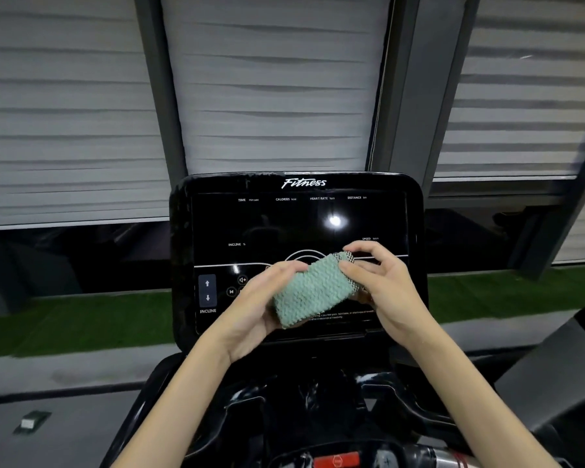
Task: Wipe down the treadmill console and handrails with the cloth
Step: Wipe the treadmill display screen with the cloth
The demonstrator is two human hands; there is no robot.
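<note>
At the centre of the frame, the fingers of the left hand curl over the near-left end of a folded mint-green cloth, clamped on it with the palm underneath. The fingers of the right hand pinch the cloth's upper-right corner, where a darker checked edging shows; the thumb and forefinger close together on that corner. The cloth has a bumpy, woven texture and is held between both hands, tilted so its right end sits higher. It hovers just in front of the lower middle of the treadmill console — whether it touches the screen cannot be told.

Both bare forearms reach up from the bottom of the frame, converging on the cloth.

The console is a glossy black panel, dark and unlit, with a bright light reflection right of its centre. White lettering reads "Fitness" at the top, with labels for time, calories, heart rate and distance beneath, and incline and speed lower down. At its lower left sit two arrow buttons marked "INCLINE".

Below the console, at the bottom centre, lie black handrails and a red button at the very bottom edge.

Behind it all — filling the upper half — pale horizontal blinds hang between dark window frames, and a strip of green turf runs across the middle left and right.
</note>
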